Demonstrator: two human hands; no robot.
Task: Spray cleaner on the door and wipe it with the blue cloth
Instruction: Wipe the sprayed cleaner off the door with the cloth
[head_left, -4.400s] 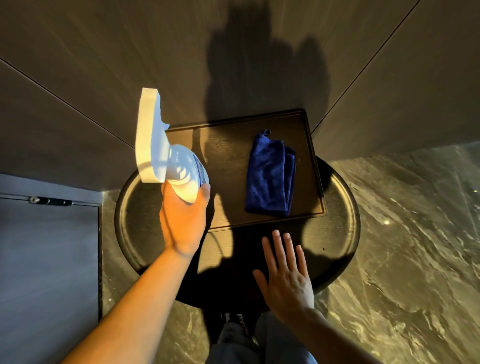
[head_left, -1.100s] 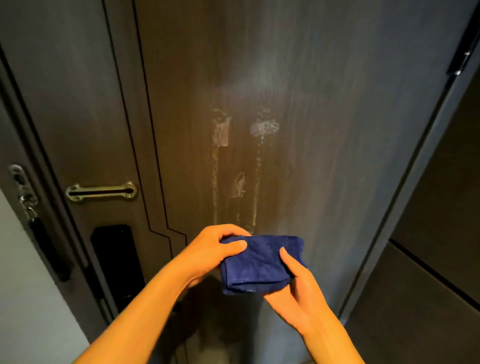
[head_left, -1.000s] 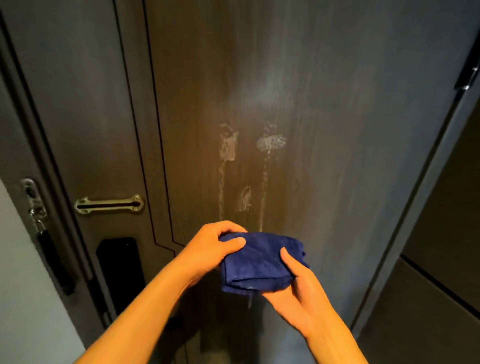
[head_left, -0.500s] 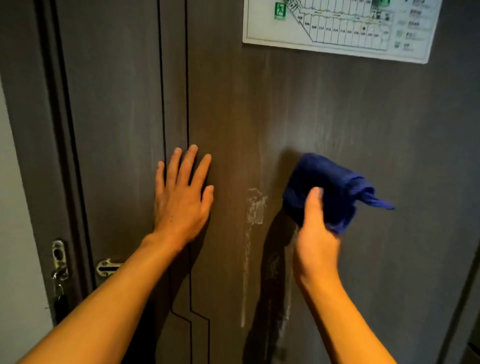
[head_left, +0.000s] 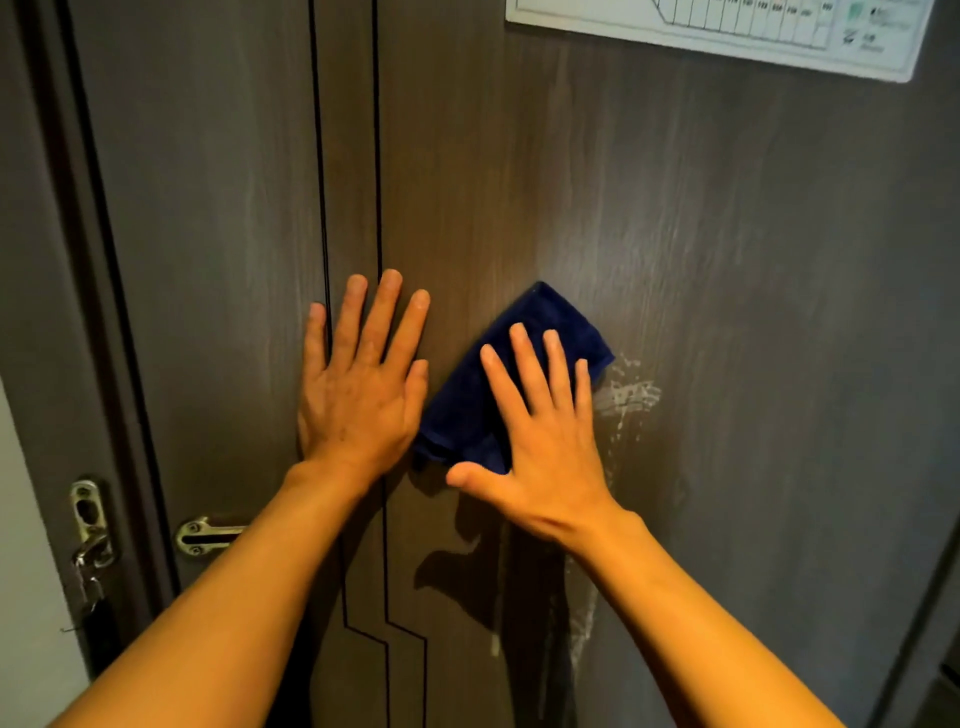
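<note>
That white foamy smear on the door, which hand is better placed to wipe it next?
The right hand. It already presses the blue cloth flat on the door, and the white smear lies just beside the cloth's right edge. The left hand is bare, flat on the door, farther from the smear.

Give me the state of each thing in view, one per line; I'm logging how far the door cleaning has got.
door: shut, partly wiped, still streaked
blue cloth: folded, pressed flat against the door
right hand: open, fingers spread, palm on the cloth
left hand: open, flat on the bare door beside the cloth
cleaner foam: white smear right of the cloth, runs below it
door guard: not engaged
wall chart: fixed to the door, above
</note>
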